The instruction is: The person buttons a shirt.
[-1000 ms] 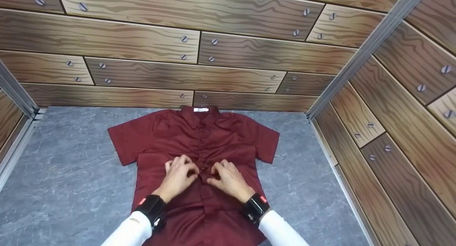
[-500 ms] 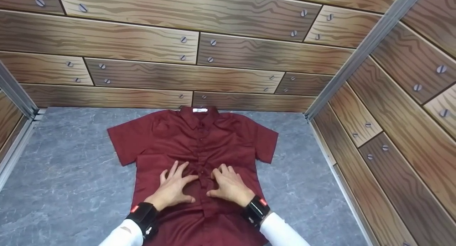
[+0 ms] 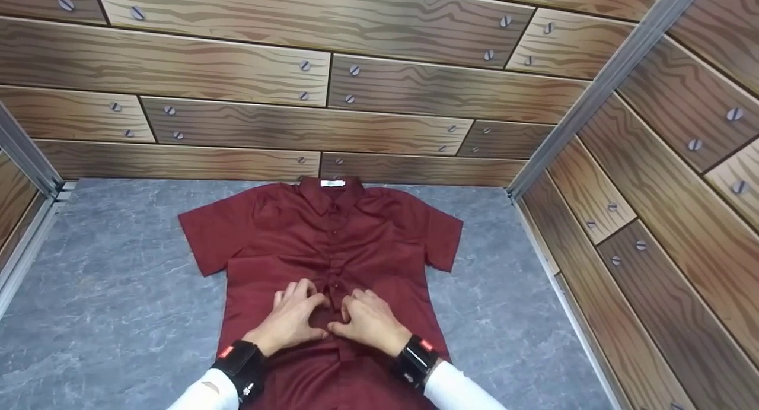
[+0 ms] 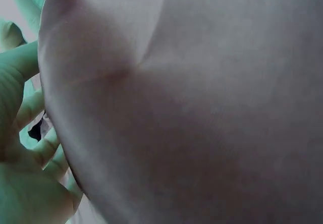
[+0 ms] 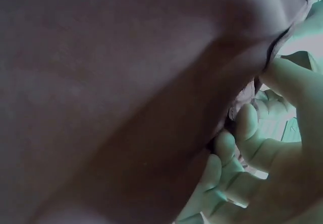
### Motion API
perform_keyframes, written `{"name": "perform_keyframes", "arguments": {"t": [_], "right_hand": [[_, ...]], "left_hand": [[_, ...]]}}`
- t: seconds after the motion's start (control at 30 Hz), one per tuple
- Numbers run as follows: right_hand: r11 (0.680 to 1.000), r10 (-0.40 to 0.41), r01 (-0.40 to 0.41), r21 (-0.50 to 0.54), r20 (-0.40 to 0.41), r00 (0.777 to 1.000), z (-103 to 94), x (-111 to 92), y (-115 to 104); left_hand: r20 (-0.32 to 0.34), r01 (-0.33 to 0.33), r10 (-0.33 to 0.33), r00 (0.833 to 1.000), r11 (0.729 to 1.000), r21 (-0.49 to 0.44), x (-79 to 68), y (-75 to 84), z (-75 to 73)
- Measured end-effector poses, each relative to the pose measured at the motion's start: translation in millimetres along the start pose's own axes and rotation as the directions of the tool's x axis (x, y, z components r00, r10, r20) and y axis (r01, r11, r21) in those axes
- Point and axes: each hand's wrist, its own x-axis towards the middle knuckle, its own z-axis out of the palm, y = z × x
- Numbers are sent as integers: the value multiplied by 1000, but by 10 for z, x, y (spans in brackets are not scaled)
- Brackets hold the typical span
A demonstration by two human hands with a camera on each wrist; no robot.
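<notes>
A dark red short-sleeved button-up shirt (image 3: 379, 250) lies front up, its collar toward the back wall. My left hand (image 3: 287, 318) is over the left side of its button placket, index finger bent and thumb held apart from it. In the left wrist view, raised cloth hides those fingertips. Just across the placket, my right hand (image 3: 370, 321) pinches the shirt front between thumb and index finger. The right wrist view shows the right fingers (image 5: 247, 123) curled at a fold of the cloth, close to the placket edge. Both thumb tips nearly meet.
The shirt rests on a grey marbled tabletop (image 3: 118, 267). Wood-print panels (image 3: 237, 60) form walls behind and on both sides, with metal corner posts (image 3: 599, 89). A small white label (image 3: 333, 183) shows inside the collar. Black wrist straps (image 3: 242, 362) sit over white sleeves.
Left fingers spread away from the placket half a second ago, then bent back in toward it. My right hand has shifted slightly left and down along the shirt front. The shirt's outline has barely moved.
</notes>
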Motion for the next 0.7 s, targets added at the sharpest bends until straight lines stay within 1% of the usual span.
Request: {"name": "perform_keyframes", "arguments": {"t": [0.1, 0.17, 0.27, 0.37, 0.53, 0.7], "right_hand": [[1000, 7, -7, 0, 20, 1000, -16, 15, -1], [999, 11, -12, 30, 31, 999, -38, 27, 11], [993, 23, -28, 115, 44, 999, -70, 32, 58], [976, 40, -51, 210, 54, 998, -86, 33, 118], [944, 76, -91, 316, 60, 995, -96, 31, 186], [932, 99, -109, 345, 47, 994, -78, 14, 210]], "left_hand": [[5, 19, -19, 1000, 1000, -21, -5, -8, 2], [4, 25, -25, 1000, 999, -30, -2, -11, 2], [2, 32, -32, 999, 999, -36, 10, -5, 0], [-14, 24, -24, 1000, 999, -34, 19, 5, 8], [-63, -46, 46, 997, 999, 13, 53, 26, 59], [-79, -108, 114, 990, 991, 81, 76, 44, 118]]}}
